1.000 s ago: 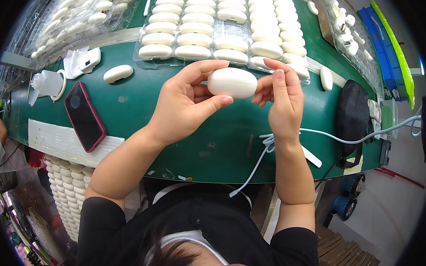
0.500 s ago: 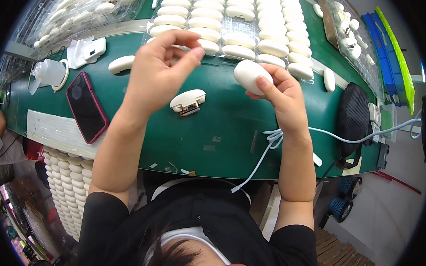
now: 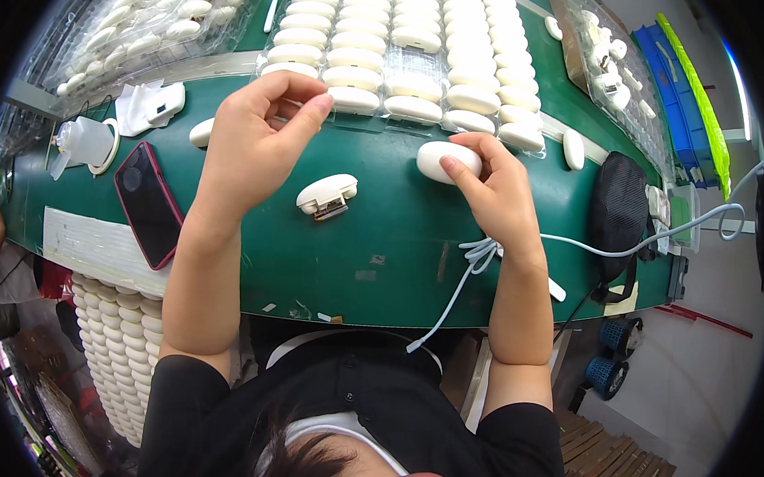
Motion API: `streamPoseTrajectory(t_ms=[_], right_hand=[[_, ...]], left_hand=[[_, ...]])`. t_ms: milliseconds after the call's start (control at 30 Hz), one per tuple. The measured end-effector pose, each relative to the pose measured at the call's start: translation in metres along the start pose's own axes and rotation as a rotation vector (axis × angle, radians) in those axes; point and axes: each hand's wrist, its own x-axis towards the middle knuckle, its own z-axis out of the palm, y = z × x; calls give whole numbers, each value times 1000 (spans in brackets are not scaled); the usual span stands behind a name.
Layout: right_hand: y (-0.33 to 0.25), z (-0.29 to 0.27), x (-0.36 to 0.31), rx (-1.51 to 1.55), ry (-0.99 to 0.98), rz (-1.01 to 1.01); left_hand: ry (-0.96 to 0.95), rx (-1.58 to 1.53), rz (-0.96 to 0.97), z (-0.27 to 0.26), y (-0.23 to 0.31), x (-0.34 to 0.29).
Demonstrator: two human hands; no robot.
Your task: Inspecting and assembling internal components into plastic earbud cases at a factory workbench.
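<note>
We hold white oval (image 3: 434, 160) in right hand (image 3: 497, 189), fingers curled round it. Our left hand (image 3: 252, 142) half open, looks empty. White piece (image 3: 329, 189) lies on green table (image 3: 374, 252) between. Holding step, we think; next move needs gentle grip.

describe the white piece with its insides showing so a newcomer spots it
On the green table, find the rows of white ovals. Come nearer, between the left hand and the right hand. The white piece lies there alone, set apart by dark parts jutting from its near side, unlike the smooth ovals.
</note>
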Motion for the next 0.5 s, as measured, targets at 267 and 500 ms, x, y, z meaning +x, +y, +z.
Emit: streamPoseTrajectory(t_ms=[267,500], right_hand=[[-8,-1,-2,-355,-2,90],[-5,-12,-5,-773,202,35]], left_hand=[[-488,575,-57,0,3,-14],[-617,791,62,4,-1,-20]])
